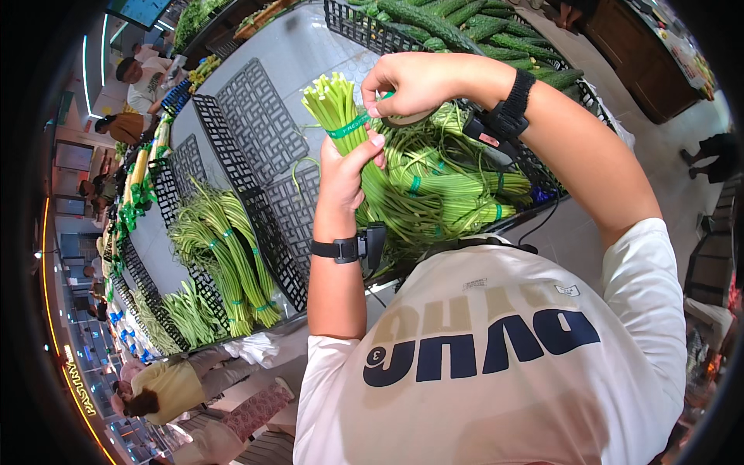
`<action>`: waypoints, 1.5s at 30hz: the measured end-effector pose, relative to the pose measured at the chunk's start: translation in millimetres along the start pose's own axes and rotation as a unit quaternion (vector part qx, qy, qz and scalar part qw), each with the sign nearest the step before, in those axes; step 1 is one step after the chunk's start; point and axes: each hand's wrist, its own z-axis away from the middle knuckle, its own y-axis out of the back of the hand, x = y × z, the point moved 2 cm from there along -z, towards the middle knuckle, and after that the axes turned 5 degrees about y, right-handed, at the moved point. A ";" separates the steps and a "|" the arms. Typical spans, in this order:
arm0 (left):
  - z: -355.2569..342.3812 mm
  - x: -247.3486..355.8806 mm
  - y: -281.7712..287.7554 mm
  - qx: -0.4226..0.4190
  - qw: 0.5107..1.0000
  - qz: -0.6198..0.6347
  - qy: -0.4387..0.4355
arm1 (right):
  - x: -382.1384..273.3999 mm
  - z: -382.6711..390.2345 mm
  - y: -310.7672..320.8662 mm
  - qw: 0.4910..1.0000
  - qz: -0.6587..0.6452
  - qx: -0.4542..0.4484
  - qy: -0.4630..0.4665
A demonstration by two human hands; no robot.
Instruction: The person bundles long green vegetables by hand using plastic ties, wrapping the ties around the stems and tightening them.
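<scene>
A bunch of garlic scapes (329, 99) stands tilted in front of me, its pale cut ends pointing up and away. My left hand (346, 172) is closed around the stems just below a green printed tape (347, 129) that circles the bunch. With fingers pinched at the tape's right end, my right hand (407, 84) grips it beside the stems. Part of what looks like a tape roll shows under that palm, mostly hidden. Below and to the right lie several tied bunches of garlic scapes (465, 190), heaped in a black crate.
Dark green bumpy cucumbers or bitter gourds (442, 27) fill a crate at the far side. Left of my hands is a black lattice crate (267, 101); more tied scapes (225, 252) lie beyond its divider. People stand along the left side. A wooden counter (639, 58) is at upper right.
</scene>
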 end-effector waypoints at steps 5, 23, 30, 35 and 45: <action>2.2 -1.0 -1.1 -0.050 0.998 0.024 0.012 | -26.6 4.0 -2.3 0.993 0.095 0.040 -0.061; -10.8 -29.0 12.9 0.011 0.998 0.038 0.040 | 19.0 -3.5 -22.8 0.995 0.014 0.038 -0.095; -8.4 -2.7 10.7 0.018 0.999 -0.037 0.017 | 9.1 0.4 -19.1 0.989 0.103 0.080 -0.069; -9.8 3.4 -11.3 0.120 0.978 -0.165 -0.045 | -9.8 5.6 -16.5 0.983 0.133 0.079 -0.098; -0.7 19.4 -26.2 0.124 0.975 -0.165 -0.088 | -48.3 38.6 19.0 0.973 -0.071 -0.109 -0.191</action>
